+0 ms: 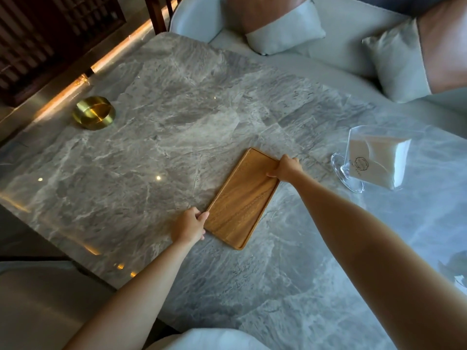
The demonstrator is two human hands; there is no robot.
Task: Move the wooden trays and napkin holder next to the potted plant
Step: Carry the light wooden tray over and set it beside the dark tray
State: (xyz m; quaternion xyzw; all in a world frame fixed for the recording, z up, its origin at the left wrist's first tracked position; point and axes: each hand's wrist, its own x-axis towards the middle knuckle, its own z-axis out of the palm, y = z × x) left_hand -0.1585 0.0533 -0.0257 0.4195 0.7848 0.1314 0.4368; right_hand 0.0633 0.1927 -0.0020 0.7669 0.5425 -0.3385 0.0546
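A long rectangular wooden tray (pixel 241 198) lies flat on the grey marble table (pixel 177 97), slanted from near left to far right. My left hand (pixel 189 227) grips the tray's near left corner, fingers curled over its rim. My right hand (pixel 286 168) grips the far right edge, thumb on the inner rim. A clear napkin holder (pixel 353 173) holding white napkins (pixel 376 160) stands to the right of the tray, apart from both hands. Dark leaves (pixel 457 263), perhaps the potted plant, show at the right edge; I cannot tell for sure.
A round brass bowl (pixel 94 112) sits at the table's far left. Pale cushioned seats with pillows (pixel 285 31) line the far side. A chair (pixel 38 299) stands at the near left. A dark wooden screen and lit strip run along the left.
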